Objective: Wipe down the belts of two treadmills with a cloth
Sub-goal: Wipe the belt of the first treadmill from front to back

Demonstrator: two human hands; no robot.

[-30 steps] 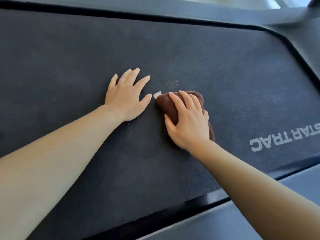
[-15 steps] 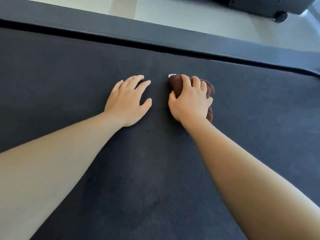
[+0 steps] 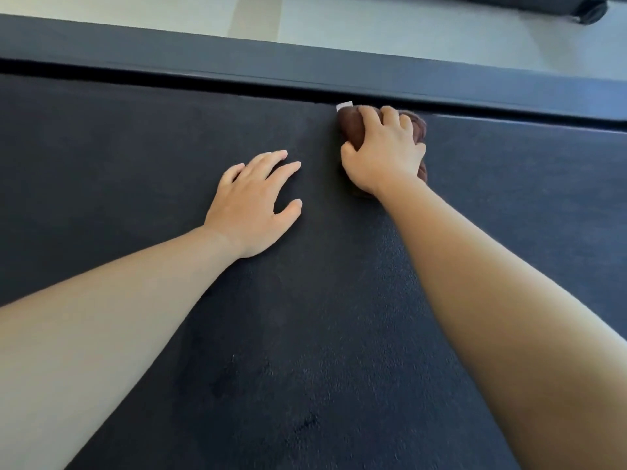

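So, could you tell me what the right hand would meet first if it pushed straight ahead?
Probably the dark grey side rail; the bunched brown cloth under the right hand nearly touches it.

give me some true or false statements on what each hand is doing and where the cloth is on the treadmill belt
1. The right hand grips a brown cloth. True.
2. The left hand holds a second cloth. False: the left hand lies flat on the belt with its fingers spread and holds nothing.
3. The cloth is at the far edge of the belt, right by the side rail. True.
4. The two hands touch each other. False: a strip of bare belt shows between them, and the right hand reaches farther out than the left.
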